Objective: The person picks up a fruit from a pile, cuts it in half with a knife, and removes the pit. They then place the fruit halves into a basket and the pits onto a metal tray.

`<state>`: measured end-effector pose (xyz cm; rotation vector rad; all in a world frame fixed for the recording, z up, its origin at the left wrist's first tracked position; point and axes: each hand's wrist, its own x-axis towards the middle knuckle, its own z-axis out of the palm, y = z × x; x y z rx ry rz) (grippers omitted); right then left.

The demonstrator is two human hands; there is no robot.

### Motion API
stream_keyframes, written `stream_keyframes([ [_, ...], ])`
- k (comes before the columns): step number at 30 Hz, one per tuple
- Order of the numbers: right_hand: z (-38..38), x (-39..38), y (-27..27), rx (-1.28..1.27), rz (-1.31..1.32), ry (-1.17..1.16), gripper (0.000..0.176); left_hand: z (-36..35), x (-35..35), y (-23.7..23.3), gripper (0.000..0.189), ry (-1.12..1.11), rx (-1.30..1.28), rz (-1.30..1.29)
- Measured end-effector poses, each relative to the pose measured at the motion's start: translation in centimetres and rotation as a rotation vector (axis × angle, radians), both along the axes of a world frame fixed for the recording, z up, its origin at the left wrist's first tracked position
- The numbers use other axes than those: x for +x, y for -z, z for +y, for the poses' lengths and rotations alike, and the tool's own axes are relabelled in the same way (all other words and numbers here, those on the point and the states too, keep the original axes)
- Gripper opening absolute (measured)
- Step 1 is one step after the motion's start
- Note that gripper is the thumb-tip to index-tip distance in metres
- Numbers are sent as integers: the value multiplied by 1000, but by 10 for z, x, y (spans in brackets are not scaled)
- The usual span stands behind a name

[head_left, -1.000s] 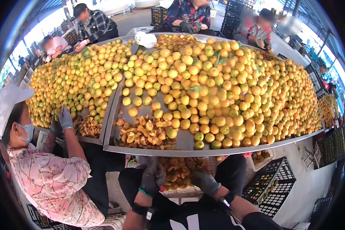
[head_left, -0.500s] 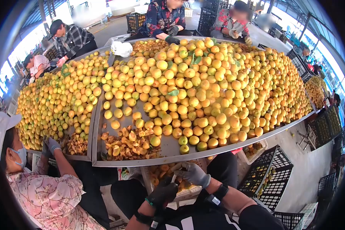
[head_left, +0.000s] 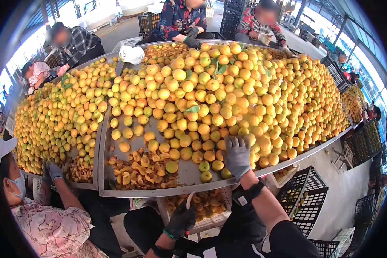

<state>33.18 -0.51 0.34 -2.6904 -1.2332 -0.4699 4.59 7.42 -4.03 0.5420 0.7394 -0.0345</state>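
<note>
My left hand (head_left: 181,220), in a dark glove, is closed on a small curved knife (head_left: 189,200) with a pale blade, above a crate (head_left: 219,220) of cut fruit pieces. My right hand (head_left: 237,157), in a grey glove, reaches over the metal table (head_left: 193,188) and rests on the near edge of the pile of yellow-orange fruit (head_left: 228,99). Its fingers point forward among the fruit; whether they grip one is hidden. Cut fruit pieces (head_left: 144,170) lie in a heap on the table to the left of it.
A co-worker (head_left: 51,223) in a floral top sits at the left. Several people work along the far side. Black crates (head_left: 307,200) stand on the floor at the right. A white bag (head_left: 132,54) lies at the table's far edge.
My right hand has moved from beside my left hand above the crate, forward and right onto the fruit pile. My left hand has shifted slightly down and left, still holding the knife.
</note>
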Motion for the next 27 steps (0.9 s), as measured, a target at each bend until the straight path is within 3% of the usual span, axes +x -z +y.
stream_keyframes([
  [2,8,-1,14,192,73,-132,42,1,2,1,16,-47,-38,17],
  [4,14,-1,21,195,157,-190,41,1,3,3,18,36,57,-57],
  [6,18,0,16,115,239,-468,44,3,5,-1,18,73,45,-49],
  [8,17,10,13,92,290,-424,47,3,8,-6,18,102,34,-43],
  [10,2,28,3,295,395,-421,45,3,10,-8,18,110,128,-39],
  [12,-18,42,-13,80,116,-156,46,2,10,-8,16,99,126,-28],
  [14,-37,55,-20,-178,183,-88,44,1,7,-8,14,88,127,-13],
  [20,-20,67,-31,-432,51,-252,39,-2,6,6,13,152,137,-77],
  [22,-18,65,-38,-372,17,-285,42,-5,3,16,14,152,211,-36],
  [23,-22,65,-32,-207,-89,-336,46,-5,-1,19,16,186,223,-52],
  [24,-23,61,-34,-137,10,-275,49,-6,0,13,19,204,318,-12],
  [25,-27,41,-55,80,154,-281,46,-4,-3,22,22,228,278,3],
  [27,-39,25,-35,627,498,-306,42,-3,-11,9,24,138,245,-70],
])
